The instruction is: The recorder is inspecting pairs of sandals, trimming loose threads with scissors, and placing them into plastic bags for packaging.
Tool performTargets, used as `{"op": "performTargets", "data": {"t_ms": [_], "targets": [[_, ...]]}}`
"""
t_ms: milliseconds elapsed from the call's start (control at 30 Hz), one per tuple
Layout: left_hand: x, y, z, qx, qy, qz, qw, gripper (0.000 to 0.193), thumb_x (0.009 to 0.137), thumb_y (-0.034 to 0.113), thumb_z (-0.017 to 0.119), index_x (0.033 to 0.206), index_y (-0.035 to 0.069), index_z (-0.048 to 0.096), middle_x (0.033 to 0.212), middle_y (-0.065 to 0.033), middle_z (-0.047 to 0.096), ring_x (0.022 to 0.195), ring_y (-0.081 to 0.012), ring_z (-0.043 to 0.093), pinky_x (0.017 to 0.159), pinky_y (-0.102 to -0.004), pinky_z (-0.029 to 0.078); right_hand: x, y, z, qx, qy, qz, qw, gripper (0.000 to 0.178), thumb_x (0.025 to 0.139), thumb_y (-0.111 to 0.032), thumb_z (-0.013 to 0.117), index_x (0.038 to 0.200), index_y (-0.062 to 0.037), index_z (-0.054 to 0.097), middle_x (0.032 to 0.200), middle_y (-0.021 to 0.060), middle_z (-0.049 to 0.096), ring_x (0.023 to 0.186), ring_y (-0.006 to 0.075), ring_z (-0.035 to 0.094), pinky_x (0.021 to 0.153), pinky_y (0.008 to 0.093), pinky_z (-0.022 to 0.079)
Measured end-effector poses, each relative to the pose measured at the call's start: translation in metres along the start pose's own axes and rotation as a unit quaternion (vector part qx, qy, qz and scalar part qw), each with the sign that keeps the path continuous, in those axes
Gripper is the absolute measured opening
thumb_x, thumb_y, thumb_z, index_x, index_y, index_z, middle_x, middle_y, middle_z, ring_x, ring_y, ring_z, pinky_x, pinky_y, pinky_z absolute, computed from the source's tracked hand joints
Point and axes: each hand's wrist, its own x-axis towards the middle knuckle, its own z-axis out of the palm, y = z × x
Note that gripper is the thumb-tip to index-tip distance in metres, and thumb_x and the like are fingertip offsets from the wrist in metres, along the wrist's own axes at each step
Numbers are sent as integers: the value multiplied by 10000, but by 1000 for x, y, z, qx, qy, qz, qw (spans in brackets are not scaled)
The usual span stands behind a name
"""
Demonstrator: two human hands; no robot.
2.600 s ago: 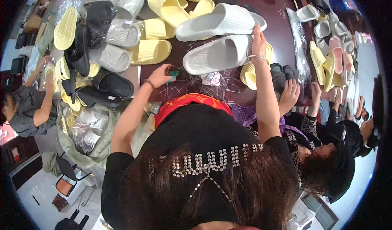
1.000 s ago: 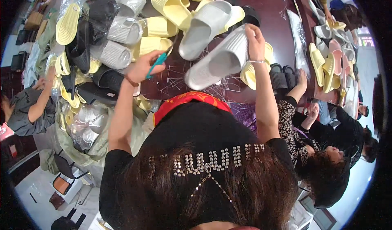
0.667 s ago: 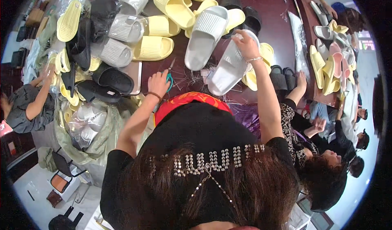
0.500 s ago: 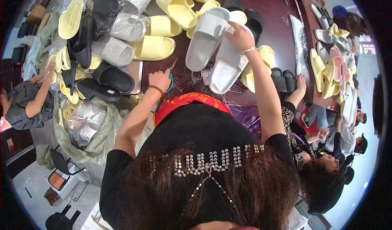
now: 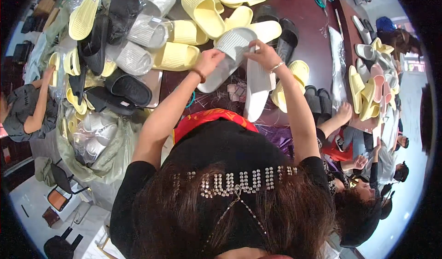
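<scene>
A grey slide slipper (image 5: 235,44) with a ribbed strap lies tilted on the table in front of me. My left hand (image 5: 208,65) is closed at the left edge of its strap. A second slipper, light grey to white (image 5: 256,95), stands on its side just to the right. My right hand (image 5: 266,57) is at the upper end of this one, thumb and fingers bent around the edges where both slippers meet; its exact hold is partly hidden. Below my left wrist lie scissors with a teal handle (image 5: 190,99), partly covered by the forearm. A small pinkish clear packet (image 5: 236,92) rests between the slippers.
Yellow slippers (image 5: 176,55), grey ones (image 5: 135,58) and black ones (image 5: 128,88) crowd the left and far side. A sack of bagged slippers (image 5: 96,135) stands at the left. Clear plastic sleeves (image 5: 337,66) lie on the right. Co-workers sit on both sides.
My left hand has let go of the scissors and moved up to the grey slipper. That slipper has shifted nearer and tilted. The lighter one has turned onto its side.
</scene>
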Motion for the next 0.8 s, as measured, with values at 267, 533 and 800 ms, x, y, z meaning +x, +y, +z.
{"op": "performTargets", "data": {"t_ms": [267, 533, 800], "targets": [[3, 13, 47, -278, -101, -212, 931, 338, 740, 367, 605, 836, 47, 555, 696, -26, 545, 558, -118, 543, 478, -242, 395, 4, 37, 16, 49, 127, 8, 991, 346, 741, -235, 603, 1034, -69, 521, 789, 158, 600, 701, 234, 587, 662, 310, 450], [21, 69, 2, -601, -124, -81, 785, 235, 842, 269, 520, 959, 66, 499, 783, -31, 542, 656, -111, 513, 512, -230, 394, 6, 52, -22, 311, 235, 19, 921, 393, 756, -212, 580, 1114, -82, 487, 833, 138, 598, 717, 178, 566, 664, 273, 440], [8, 94, -41, -564, -58, -31, 823, 208, 846, 234, 527, 964, 64, 510, 767, -28, 558, 621, -124, 540, 551, -241, 410, -3, 30, 37, 213, 74, 88, 970, 384, 772, -155, 579, 1134, -69, 484, 903, 117, 577, 792, 149, 556, 698, 252, 450]]}}
